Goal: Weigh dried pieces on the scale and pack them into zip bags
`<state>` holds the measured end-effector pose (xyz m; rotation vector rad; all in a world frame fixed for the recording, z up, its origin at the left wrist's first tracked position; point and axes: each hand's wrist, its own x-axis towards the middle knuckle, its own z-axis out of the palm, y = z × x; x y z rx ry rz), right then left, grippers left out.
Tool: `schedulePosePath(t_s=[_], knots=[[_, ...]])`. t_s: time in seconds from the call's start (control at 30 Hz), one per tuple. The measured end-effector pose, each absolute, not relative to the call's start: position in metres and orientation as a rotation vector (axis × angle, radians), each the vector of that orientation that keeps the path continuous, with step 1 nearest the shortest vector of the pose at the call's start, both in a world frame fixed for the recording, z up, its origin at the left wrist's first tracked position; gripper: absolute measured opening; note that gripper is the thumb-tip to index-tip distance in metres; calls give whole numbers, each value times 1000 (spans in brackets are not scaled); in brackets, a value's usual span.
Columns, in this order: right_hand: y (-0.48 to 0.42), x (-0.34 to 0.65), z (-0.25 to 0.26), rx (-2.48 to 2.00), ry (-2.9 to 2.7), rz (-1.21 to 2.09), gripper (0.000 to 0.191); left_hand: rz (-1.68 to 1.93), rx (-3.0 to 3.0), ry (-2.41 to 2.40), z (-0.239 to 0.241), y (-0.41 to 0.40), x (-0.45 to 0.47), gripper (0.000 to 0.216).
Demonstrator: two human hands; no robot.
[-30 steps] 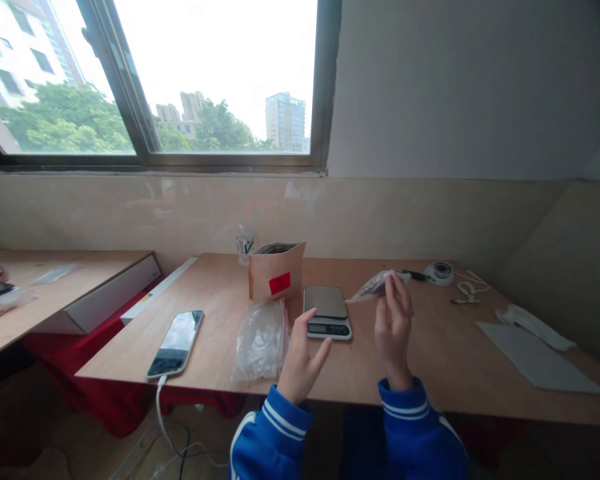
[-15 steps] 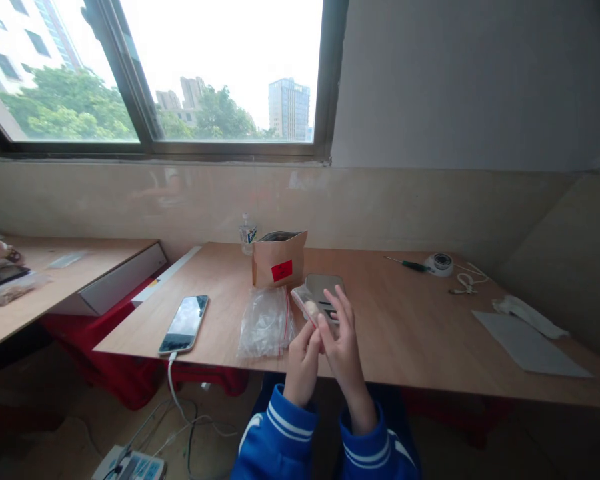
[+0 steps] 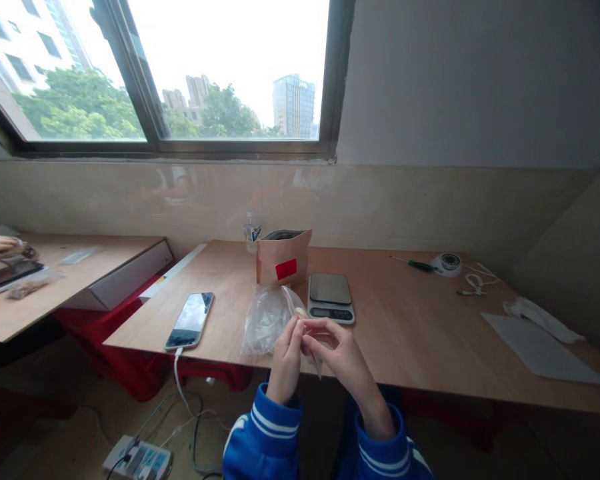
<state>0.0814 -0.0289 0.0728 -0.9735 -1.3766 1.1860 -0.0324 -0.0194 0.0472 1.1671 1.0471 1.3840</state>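
Observation:
Between my two hands is a small clear zip bag (image 3: 300, 311) with something pale inside, too small to name. My left hand (image 3: 285, 363) is closed, pinching the bag at its near edge. The thumb and forefinger of my right hand (image 3: 343, 350) press on the same edge, close to the left fingertips. Just behind the hands lies a kitchen scale (image 3: 331, 288) with a dark display. A pile of clear zip bags (image 3: 264, 325) rests on the table to the left, partly hidden by the held bag. Behind it stands an open brown paper pouch (image 3: 275, 257) with a red label.
A phone (image 3: 190, 320) on a white cable lies at the left. A plastic bottle (image 3: 251, 233) stands behind the pouch. Farther right are a screwdriver (image 3: 420, 265), a white dome camera (image 3: 447, 265), and a grey sheet (image 3: 535, 347). Another person's hand (image 3: 0, 247) works at the left table.
Both hands have moved slightly left and the bag no longer covers the scale. My right fingers, spread before, now pinch at the bag's edge. The view has shifted a little.

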Motion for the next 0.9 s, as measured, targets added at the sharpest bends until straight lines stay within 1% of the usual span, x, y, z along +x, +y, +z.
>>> schedulePosePath(t_s=[0.1, 0.2, 0.3, 0.5, 0.73, 0.9], knots=[[-29, 81, 71, -988, -1363, 1203, 29, 1371, 1206, 995, 50, -20, -36, 31], [-29, 81, 71, -993, -1410, 1146, 22, 1372, 1241, 957, 53, -20, -38, 26], [-29, 83, 73, -1000, -1498, 1076, 19, 1358, 1274, 926, 53, -20, -40, 28], [-30, 89, 75, -1057, -1574, 1000, 18, 1311, 1374, 920, 47, -20, -39, 32], [-30, 88, 73, -1080, -1502, 975, 17, 1281, 1472, 952, 47, -20, -40, 33], [-30, 85, 71, -1074, -1379, 979, 17, 1248, 1505, 931, 50, -23, -37, 31]])
